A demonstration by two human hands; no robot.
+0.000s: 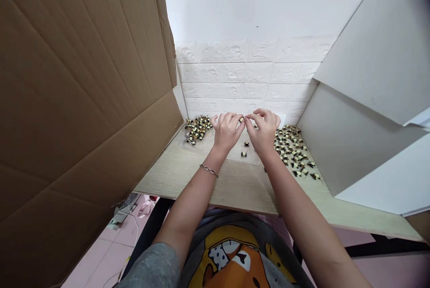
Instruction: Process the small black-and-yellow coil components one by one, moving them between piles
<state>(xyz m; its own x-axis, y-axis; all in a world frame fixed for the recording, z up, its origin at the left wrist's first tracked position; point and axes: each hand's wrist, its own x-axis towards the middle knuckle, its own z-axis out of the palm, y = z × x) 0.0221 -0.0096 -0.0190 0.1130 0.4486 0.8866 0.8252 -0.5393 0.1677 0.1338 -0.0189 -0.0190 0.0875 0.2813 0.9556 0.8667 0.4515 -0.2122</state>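
Note:
My left hand (227,132) is raised over the far part of the table, thumb and fingers pinched round a small yellow-and-black coil (241,120). Its fingers hide most of that coil. My right hand (264,130) is close beside it, thumb and forefinger pinched together at the coil's right side. Whatever lies between those fingertips is too small to make out. Below the hands, a loose coil (243,154) rests on a clear plastic sheet (231,152), with another coil (247,144) just behind it.
A heap of similar coils (198,127) lies at the back left, and many more coils (291,147) are spread at the right. A tall cardboard sheet (83,77) walls the left side of the wooden table (188,176). White panels (363,144) stand on the right, a brick-patterned wall (235,73) behind.

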